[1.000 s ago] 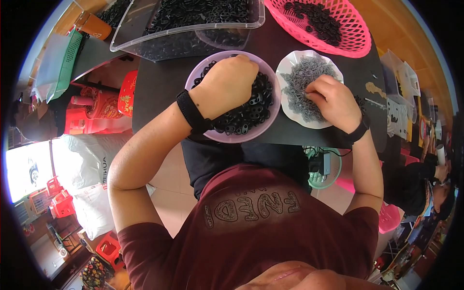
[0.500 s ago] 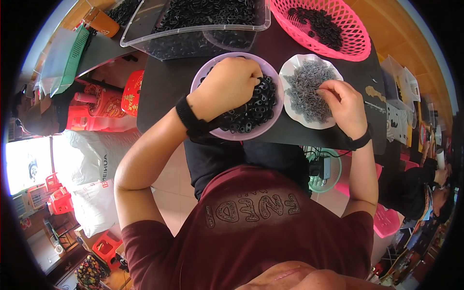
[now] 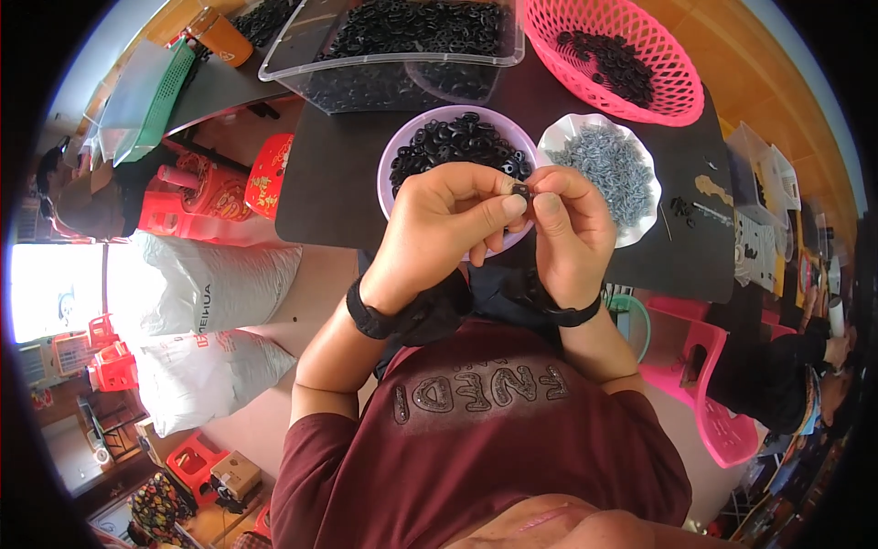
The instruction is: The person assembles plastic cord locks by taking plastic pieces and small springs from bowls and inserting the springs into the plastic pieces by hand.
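My left hand (image 3: 448, 215) is pinching a small black plastic piece (image 3: 520, 190) between thumb and forefinger, over the near side of a lilac bowl (image 3: 385, 169). The bowl holds many black oval pieces with holes (image 3: 453, 142). My right hand (image 3: 574, 220) meets the left, its thumb and forefinger pinched at the end of the same piece; whatever else it grips is hidden by the fingertips. Just beyond my right hand stands a white scalloped dish (image 3: 653, 203) heaped with tiny grey translucent pieces (image 3: 611, 169).
A clear plastic bin (image 3: 366, 90) full of black pieces stands behind the bowl. To its right is a pink lattice basket (image 3: 681, 87) with more of them. Loose black bits (image 3: 686, 209) lie on the dark table (image 3: 320, 183) at right. White sacks (image 3: 210, 284) stand at left.
My left hand has come out of the lilac bowl with a black piece. My right hand has left the grey pieces and moved left, and both hands now meet in front of the bowl.
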Motion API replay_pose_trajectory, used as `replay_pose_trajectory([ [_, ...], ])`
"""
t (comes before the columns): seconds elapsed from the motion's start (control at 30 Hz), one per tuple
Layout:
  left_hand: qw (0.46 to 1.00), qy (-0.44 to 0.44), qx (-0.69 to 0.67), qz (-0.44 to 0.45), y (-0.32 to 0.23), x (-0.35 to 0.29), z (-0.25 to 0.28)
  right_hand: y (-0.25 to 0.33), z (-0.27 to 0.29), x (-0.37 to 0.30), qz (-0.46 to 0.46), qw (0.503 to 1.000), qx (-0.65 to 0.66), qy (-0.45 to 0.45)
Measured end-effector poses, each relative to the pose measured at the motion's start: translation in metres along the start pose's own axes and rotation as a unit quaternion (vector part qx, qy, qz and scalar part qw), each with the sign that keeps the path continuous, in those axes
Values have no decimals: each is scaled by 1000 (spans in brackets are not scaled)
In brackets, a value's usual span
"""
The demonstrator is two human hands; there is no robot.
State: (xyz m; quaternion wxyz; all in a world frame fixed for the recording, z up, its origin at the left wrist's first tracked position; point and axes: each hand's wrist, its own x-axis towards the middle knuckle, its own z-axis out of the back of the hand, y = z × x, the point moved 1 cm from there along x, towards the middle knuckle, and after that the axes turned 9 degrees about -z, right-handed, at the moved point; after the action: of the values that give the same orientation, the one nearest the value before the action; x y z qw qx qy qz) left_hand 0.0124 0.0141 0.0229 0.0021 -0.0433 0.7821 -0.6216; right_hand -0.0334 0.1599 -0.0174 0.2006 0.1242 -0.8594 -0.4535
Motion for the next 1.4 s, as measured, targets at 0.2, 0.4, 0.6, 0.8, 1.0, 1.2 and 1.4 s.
replay_pose_trajectory([
  [0.2, 999, -36, 4, -25, 6, -14, 4, -12, -1, -4, 1, 999, -39, -19],
  [0.4, 997, -54, 36, -41, 6, -20, 2, -8, -12, -8, -18, 1000, -9, -12],
  [0.6, 995, -70, 58, -50, 8, -23, 0, -14, -13, -10, -6, 999, -10, -35],
  [0.8, 995, -77, 47, -43, 8, -24, -1, -14, -13, -11, -8, 999, -15, -29],
  [1.0, 990, -83, 91, -68, 8, -25, -2, -17, -12, -10, 15, 997, -67, -35],
  [1.2, 970, -82, 183, -137, 14, -22, -1, -22, -17, -9, 20, 998, -48, -35],
  [1.4, 976, -53, 193, -88, 8, -21, 8, -18, -12, -9, -55, 998, -16, -14],
])
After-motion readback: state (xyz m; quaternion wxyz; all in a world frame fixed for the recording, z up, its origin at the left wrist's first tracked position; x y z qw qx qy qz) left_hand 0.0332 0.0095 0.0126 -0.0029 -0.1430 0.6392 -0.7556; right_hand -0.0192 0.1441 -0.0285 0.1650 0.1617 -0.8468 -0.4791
